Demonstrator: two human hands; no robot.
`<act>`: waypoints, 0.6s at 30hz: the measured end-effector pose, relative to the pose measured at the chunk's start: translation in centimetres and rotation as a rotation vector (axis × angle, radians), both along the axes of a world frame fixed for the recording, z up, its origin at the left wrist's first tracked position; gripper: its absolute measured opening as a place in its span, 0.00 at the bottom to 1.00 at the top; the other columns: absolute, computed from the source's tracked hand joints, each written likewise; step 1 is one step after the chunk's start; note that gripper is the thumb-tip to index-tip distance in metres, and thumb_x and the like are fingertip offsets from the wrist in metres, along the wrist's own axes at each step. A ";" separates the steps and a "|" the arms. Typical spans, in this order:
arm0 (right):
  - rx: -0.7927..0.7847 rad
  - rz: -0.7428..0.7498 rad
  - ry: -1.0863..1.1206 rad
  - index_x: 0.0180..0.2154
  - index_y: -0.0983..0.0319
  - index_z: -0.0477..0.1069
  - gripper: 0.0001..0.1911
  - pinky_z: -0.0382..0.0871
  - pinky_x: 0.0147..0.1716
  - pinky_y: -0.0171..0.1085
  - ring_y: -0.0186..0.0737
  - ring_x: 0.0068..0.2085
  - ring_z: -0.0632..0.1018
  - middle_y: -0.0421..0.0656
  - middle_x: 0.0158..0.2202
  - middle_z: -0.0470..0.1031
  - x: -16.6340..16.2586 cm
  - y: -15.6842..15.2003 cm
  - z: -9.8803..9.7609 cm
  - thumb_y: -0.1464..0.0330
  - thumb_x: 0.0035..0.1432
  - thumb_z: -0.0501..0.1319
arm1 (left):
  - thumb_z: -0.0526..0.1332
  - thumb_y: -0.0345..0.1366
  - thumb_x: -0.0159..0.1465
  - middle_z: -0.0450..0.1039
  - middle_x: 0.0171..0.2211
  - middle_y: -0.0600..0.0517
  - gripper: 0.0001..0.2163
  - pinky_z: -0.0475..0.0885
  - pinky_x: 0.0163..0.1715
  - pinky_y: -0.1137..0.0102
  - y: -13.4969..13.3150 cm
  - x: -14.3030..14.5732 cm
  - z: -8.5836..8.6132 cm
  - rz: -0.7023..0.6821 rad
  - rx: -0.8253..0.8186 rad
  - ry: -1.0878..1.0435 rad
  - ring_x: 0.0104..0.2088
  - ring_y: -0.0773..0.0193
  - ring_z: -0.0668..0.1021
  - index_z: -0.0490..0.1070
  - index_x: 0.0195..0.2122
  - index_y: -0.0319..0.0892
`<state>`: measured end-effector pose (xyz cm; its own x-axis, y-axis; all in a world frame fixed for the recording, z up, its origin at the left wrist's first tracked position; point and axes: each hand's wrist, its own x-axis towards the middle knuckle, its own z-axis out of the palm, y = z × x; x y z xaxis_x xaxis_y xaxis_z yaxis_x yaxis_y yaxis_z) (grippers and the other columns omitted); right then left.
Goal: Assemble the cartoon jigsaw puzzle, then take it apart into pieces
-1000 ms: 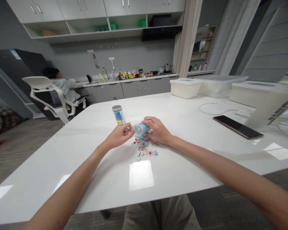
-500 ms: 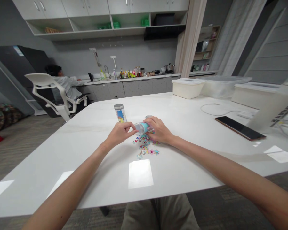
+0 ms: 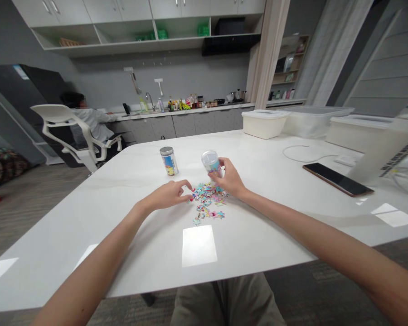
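Observation:
My right hand (image 3: 229,179) is wrapped round a small clear tube (image 3: 211,162) with a colourful label, held upright and open end up, just above the white table (image 3: 122,235). Below and left of it lies a pile of small colourful puzzle pieces (image 3: 207,201). My left hand (image 3: 168,195) rests on the table at the pile's left edge, thumb and forefinger pinched together on pieces there. A second tube (image 3: 169,160) with a grey cap stands upright behind my left hand.
A dark phone (image 3: 337,179) lies at the right, with a white cable (image 3: 302,154) behind it. White lidded bins (image 3: 263,123) line the far right edge. A person sits in a white chair (image 3: 68,131) at the back left, by a kitchen counter.
My right hand has turned the tube from lying sideways to upright and lifted it. My left hand has let go of the tube's mouth and dropped to the pieces on the table.

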<state>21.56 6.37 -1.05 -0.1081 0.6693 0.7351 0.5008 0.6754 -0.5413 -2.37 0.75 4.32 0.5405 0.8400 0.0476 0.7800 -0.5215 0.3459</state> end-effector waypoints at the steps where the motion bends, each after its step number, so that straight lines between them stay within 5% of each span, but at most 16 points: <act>1: -0.025 -0.012 0.036 0.47 0.61 0.63 0.24 0.68 0.45 0.48 0.49 0.43 0.73 0.49 0.43 0.71 0.1 0.2 -0.1 0.62 0.50 0.66 | 0.58 0.47 0.61 0.63 0.18 0.60 0.17 0.57 0.24 0.73 0.2 -0.2 -0.2 -0.015 -0.068 0.072 0.20 0.67 0.66 0.68 0.46 0.43; 5: -0.076 -0.028 0.099 0.46 0.61 0.63 0.24 0.68 0.45 0.48 0.48 0.42 0.73 0.49 0.43 0.72 0.4 0.7 -0.3 0.61 0.49 0.66 | 0.56 0.49 0.62 0.72 0.24 0.55 0.19 0.61 0.26 0.73 0.6 -0.8 -0.7 -0.005 -0.174 0.132 0.24 0.64 0.71 0.67 0.51 0.44; 18: -0.119 0.039 0.054 0.46 0.61 0.63 0.25 0.68 0.44 0.47 0.47 0.43 0.73 0.49 0.45 0.71 -0.2 0.3 -0.4 0.62 0.48 0.66 | 0.57 0.43 0.61 0.63 0.18 0.59 0.10 0.59 0.23 0.74 -0.2 0.1 0.0 -0.090 -0.234 0.087 0.20 0.67 0.65 0.70 0.36 0.42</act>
<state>21.38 6.70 -1.44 -0.0980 0.7480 0.6565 0.4433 0.6234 -0.6441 -2.22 0.58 4.30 0.6068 0.7712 -0.1924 0.7663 -0.5033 0.3994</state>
